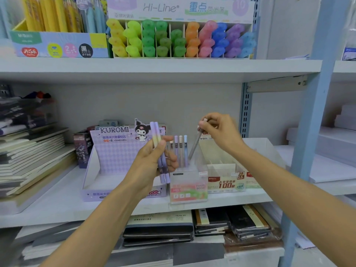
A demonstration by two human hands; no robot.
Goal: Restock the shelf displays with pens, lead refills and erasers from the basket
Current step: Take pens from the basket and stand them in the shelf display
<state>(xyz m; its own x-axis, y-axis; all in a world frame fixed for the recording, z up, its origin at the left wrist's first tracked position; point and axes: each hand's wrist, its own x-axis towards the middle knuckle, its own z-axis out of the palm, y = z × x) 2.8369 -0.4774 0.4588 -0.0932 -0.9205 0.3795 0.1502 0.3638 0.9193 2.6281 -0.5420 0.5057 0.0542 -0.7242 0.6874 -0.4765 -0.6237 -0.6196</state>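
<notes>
Two hands, three lead refill tubes in play

The left hand (pixel 154 160) grips two purple-yellow tubes (pixel 156 135) upright, in front of the KUROMI box (pixel 115 151). The right hand (pixel 221 132) pinches the top of one grey tube (pixel 194 149), tilted, its lower end just beside four standing tubes (pixel 181 151) in the clear "HB" box (pixel 188 187). Next door, a beige box (pixel 227 182) reads "100" and "2B 0.5" — the Hi-Line highlighter display (pixel 181 8) sits a shelf up.

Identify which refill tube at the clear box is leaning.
The grey tube pinched by the right hand; the pastel tubes beside it stand upright in the clear box.
</notes>
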